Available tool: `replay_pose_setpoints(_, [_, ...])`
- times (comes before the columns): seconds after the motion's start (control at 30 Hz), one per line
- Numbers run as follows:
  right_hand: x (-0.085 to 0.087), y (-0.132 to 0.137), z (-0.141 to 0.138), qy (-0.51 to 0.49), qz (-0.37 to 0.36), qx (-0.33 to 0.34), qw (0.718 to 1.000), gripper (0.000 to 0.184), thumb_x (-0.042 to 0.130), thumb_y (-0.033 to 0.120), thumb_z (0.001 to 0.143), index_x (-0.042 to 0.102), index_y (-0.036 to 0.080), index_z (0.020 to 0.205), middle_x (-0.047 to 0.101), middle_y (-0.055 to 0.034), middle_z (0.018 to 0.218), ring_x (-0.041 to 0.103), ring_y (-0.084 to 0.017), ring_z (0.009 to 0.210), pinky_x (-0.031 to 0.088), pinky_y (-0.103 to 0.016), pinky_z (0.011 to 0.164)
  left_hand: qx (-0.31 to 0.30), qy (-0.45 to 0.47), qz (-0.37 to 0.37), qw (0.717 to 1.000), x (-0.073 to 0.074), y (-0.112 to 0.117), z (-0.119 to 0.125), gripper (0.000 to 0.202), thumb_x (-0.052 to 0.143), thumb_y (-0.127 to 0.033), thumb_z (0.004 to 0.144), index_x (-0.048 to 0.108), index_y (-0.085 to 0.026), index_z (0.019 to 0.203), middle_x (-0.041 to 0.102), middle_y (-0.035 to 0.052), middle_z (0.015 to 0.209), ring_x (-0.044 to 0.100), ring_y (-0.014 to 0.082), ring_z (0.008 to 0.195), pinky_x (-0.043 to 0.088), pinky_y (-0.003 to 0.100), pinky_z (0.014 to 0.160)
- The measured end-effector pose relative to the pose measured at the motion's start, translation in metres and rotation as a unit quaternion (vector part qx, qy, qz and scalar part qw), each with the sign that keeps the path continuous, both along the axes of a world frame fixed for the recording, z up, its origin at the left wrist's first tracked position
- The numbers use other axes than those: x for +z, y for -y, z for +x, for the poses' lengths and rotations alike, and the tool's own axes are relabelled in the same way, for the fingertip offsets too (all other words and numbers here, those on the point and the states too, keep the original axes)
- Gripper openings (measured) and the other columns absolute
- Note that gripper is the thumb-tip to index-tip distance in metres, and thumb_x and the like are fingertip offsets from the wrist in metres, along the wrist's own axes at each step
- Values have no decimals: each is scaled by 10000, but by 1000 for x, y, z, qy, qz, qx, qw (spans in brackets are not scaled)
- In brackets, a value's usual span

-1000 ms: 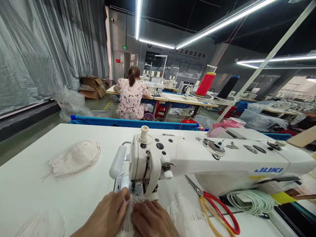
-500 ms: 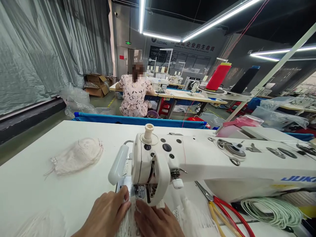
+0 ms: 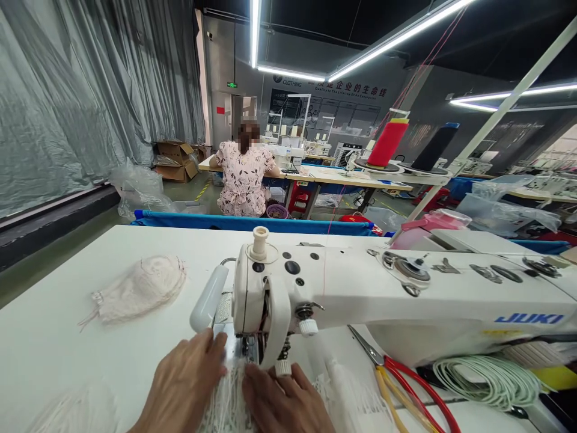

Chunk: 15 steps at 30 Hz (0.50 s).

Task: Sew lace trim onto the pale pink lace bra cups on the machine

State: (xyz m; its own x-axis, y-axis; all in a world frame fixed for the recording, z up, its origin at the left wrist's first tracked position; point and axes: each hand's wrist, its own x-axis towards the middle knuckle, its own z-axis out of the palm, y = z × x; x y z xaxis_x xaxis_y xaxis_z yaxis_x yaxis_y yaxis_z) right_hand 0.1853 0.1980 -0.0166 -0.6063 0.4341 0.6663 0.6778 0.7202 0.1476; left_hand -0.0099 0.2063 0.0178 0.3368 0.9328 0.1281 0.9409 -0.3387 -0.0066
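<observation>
At bottom centre, the left hand [image 3: 183, 385] lies flat and open, palm down, fingers stretched onto the white lace fabric [image 3: 228, 403]. The right hand [image 3: 283, 403] is open too, its fingertips pressing the same fabric just before the needle of the JUKI sewing machine [image 3: 383, 294]. Neither hand grips anything. Red-handled scissors [image 3: 392, 365] lie at lower right. Cardboard boxes [image 3: 174, 159] stand at upper left; their contents cannot be made out.
</observation>
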Motion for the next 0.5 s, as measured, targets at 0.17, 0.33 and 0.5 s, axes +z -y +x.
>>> replay_pose_setpoints(0.17, [-2, -1, -1, 2, -5, 1, 1000, 507, 203, 484, 985, 600, 169, 1006, 669, -80, 953, 520, -166, 668, 328, -298, 564, -228, 72, 211, 948, -12, 5, -1, 390, 306, 42, 730, 551, -189, 928, 646, 7, 813, 603, 150, 686, 406, 267, 618])
replay_pose_setpoints(0.33, [3, -8, 2, -33, -14, -3, 999, 378, 352, 384, 958, 573, 117, 1109, 679, -37, 765, 520, -165, 627, 328, -320, 570, -253, 67, 229, 938, -28, -5, -2, 411, 363, 8, 725, 535, -191, 1040, 689, 10, 953, 626, 144, 827, 434, 267, 751])
replay_pose_setpoints(0.5, [6, -19, 6, -61, -50, -17, 997, 173, 626, 292, 766, 582, 217, 916, 645, 29, 720, 550, -153, 692, 353, -309, 678, -184, 167, 137, 959, -65, -19, -2, 366, 388, -100, 792, 524, -267, 1087, 680, -12, 985, 611, 191, 915, 377, 340, 887])
